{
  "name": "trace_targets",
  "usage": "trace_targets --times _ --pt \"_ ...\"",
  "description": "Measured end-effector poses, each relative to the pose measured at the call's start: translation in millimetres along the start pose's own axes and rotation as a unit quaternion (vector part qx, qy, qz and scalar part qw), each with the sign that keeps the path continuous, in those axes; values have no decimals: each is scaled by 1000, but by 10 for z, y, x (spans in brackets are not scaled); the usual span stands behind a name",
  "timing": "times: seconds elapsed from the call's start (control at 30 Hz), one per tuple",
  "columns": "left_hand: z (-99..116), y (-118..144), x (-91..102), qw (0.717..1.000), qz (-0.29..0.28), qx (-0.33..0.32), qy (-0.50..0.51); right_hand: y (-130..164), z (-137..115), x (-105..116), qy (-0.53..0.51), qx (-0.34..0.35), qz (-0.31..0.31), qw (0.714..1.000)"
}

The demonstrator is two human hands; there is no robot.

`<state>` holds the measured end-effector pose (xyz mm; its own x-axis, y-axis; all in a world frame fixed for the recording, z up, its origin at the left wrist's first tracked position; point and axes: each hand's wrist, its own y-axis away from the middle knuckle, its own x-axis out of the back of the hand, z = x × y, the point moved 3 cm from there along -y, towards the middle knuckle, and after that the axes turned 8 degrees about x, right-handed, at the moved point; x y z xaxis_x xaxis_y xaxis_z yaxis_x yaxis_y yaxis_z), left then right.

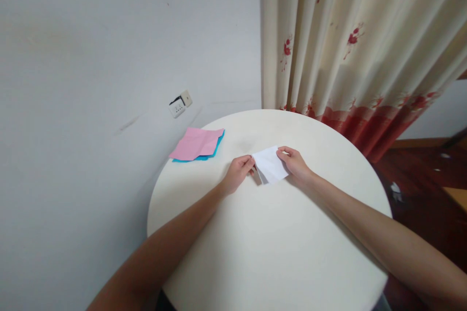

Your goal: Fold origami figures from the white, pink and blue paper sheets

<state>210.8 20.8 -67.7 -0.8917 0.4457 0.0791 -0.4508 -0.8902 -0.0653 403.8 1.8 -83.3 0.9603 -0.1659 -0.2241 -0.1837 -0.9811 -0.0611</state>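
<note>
A folded sheet of white paper [270, 165] is held between my two hands, a little above the table. My left hand [238, 173] pinches its left corner between thumb and fingers. At the opposite side, my right hand [295, 164] grips the upper right edge, thumb and fingers closed on it. The paper's layers part slightly along the lower left, where a shadowed gap shows. Farther left lies a pink sheet of paper [199, 143] with fold creases, on top of blue paper [219, 148] that sticks out at the right and lower edges.
The round white table [270, 233] stands against a pale wall [91, 58] with a power socket [177, 108] beyond the papers. A cream curtain [328, 48] with red flowers hangs behind the table. Dark reddish flooring [416, 175] shows at the right.
</note>
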Motion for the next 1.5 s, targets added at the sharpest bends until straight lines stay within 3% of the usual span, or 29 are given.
trace_targets --times 0.5,0.63,0.7,0.8,0.9,1.0,1.13,1.33,1.5 --pt "-14 -15 -1 1000 10 2 2 -9 102 -9 7 2 -10 1000" --pt "-4 -20 22 998 54 3 -17 -50 137 38 104 73 9 992" --pt "-8 -21 32 996 80 2 -27 -45 78 75 191 164 44 967" --pt "-28 -26 37 994 103 7 -34 38 -103 73 319 303 83 894" --pt "-36 -29 31 993 108 6 -37 160 -259 -29 370 371 36 851" --pt "-24 -23 25 993 108 -2 -39 257 -303 -149 388 385 -27 837" --pt "-10 -11 21 993 110 -12 -52 292 -249 -208 427 389 -30 816" --pt "-15 7 -1 992 85 -32 -82 299 -201 -243 403 337 -69 848" --pt "65 51 -61 991 72 -48 -105 375 -238 -321 438 334 -104 828"
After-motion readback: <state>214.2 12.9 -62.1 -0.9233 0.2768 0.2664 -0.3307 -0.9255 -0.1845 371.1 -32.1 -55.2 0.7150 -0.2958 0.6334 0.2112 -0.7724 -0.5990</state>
